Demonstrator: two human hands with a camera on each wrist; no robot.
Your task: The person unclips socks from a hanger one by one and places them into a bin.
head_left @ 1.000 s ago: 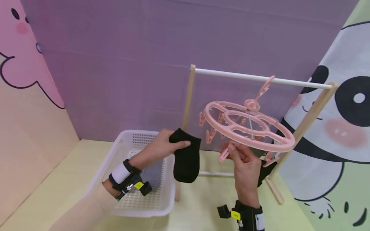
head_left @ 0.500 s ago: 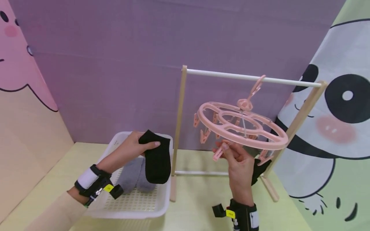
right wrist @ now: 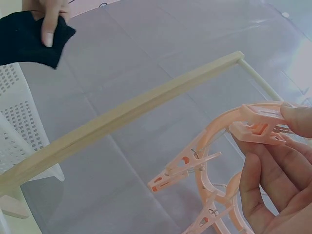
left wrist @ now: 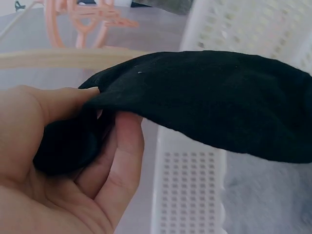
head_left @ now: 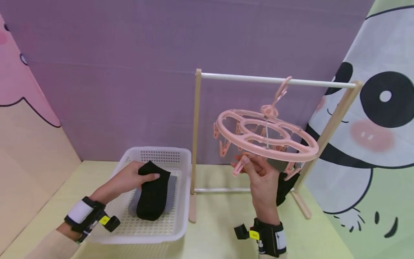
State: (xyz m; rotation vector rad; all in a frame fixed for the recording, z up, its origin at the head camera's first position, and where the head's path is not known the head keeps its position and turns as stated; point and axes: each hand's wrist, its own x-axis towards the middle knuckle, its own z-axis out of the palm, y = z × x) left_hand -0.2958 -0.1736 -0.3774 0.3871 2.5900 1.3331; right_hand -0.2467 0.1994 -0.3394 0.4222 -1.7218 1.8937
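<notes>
My left hand (head_left: 130, 180) pinches a black sock (head_left: 153, 201) near its top edge, thumb in front and fingers behind. The sock dangles over the white basket (head_left: 189, 212) and overlaps a grey cloth item (head_left: 172, 190) lying inside. In the left wrist view, the sock (left wrist: 209, 97) stretches away from thumb and fingers. My right hand (head_left: 265, 185) holds a pink clothespin (head_left: 238, 168) between thumb and fingers, under the front of a round pink clip hanger (head_left: 258, 148). Another black cloth item (head_left: 284, 189) hangs behind the right hand, partly hidden by it.
The hanger hooks over the white bar (head_left: 239, 77) of a wooden rack, whose left post (head_left: 196, 136) stands just right of the basket. Several other clothespins dangle round the ring. A purple backdrop (head_left: 129, 90) rises behind the pale yellow tabletop (head_left: 213, 230).
My left hand has carried the black sock left and down, from beside the hanger to over the basket. The right hand keeps its grip on the clothespin. The head view has shifted slightly.
</notes>
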